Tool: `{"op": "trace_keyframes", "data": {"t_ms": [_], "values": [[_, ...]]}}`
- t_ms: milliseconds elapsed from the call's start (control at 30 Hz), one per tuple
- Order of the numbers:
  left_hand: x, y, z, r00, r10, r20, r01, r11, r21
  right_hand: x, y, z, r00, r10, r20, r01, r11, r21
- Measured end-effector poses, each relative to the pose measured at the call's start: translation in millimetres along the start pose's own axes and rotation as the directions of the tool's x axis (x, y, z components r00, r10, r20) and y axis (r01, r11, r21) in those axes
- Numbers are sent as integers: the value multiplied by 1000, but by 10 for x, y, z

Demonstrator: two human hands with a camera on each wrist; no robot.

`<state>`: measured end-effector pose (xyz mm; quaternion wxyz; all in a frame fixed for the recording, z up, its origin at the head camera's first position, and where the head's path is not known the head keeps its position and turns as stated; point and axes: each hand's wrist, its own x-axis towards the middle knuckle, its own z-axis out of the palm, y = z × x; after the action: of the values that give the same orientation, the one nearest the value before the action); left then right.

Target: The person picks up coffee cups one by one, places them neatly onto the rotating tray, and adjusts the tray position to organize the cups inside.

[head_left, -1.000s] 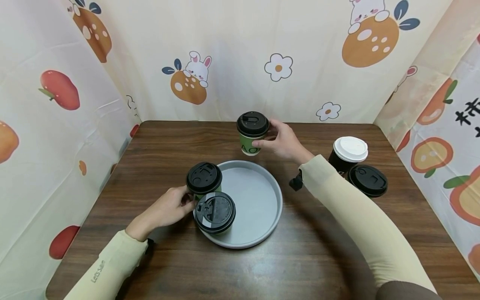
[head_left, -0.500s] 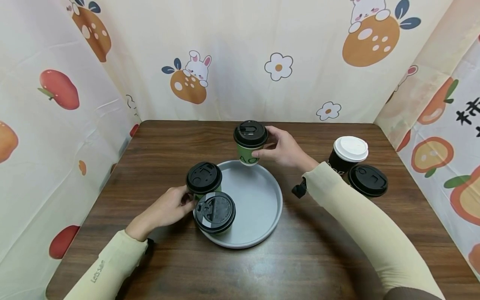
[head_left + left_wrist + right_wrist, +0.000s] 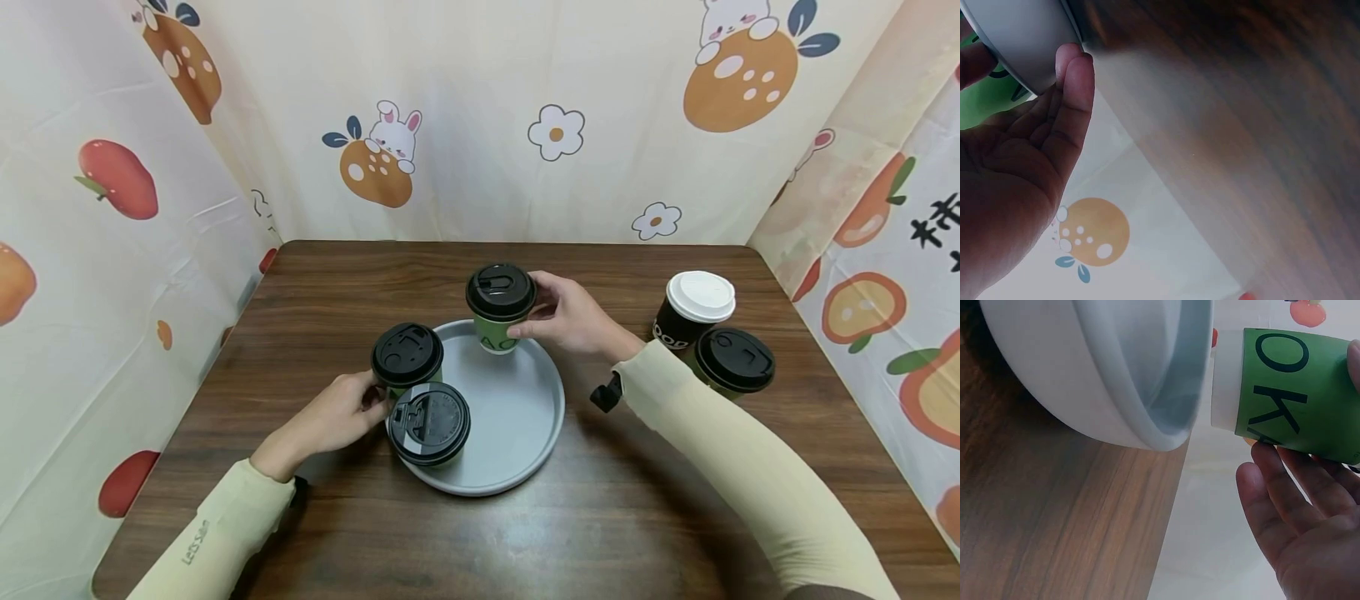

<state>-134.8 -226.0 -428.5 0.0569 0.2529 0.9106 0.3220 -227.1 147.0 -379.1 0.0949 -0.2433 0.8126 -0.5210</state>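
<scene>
My right hand (image 3: 573,317) holds a green paper cup (image 3: 495,335) with a black lid by its side, upright over the back of a round grey tray (image 3: 517,433). In the right wrist view, the cup's white base (image 3: 1227,381) is raised past the tray rim (image 3: 1166,434). My left hand (image 3: 330,421) grips the tray's left edge, fingers (image 3: 1075,81) along its outer wall, thumb on the inner side near a green cup. On the tray's left side stand two black-lidded cups, the rear one (image 3: 407,354) partly hidden by the front one (image 3: 429,423).
To the right on the wooden table (image 3: 322,283) stand a black cup with a white lid (image 3: 700,297) and a black-lidded cup (image 3: 733,360), close together. My right sleeve (image 3: 720,433) passes just in front of them. A printed curtain (image 3: 465,150) surrounds the table's back and sides.
My right hand has carried the green paper cup from behind the tray toward me, over the tray's back part. The left hand, the tray and the two cups on it have stayed put.
</scene>
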Motion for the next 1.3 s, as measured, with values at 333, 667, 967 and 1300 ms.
{"op": "trace_keyframes", "data": {"t_ms": [333, 667, 967, 1300], "values": [[1, 1, 4, 1000, -16, 15, 16, 1000, -8, -81, 7, 52, 997, -53, 55, 53, 999, 3], [2, -1, 0, 1000, -21, 21, 21, 1000, -13, -181, 6, 90, 994, -66, 91, 65, 998, 14], [10, 4, -4, 999, -29, 19, 29, 1000, -7, -263, 47, 125, 984, -89, 154, 82, 995, 52], [0, -6, -2, 1000, -22, 16, 22, 1000, -4, -336, 88, 162, 975, -91, 203, 87, 996, 32]]}}
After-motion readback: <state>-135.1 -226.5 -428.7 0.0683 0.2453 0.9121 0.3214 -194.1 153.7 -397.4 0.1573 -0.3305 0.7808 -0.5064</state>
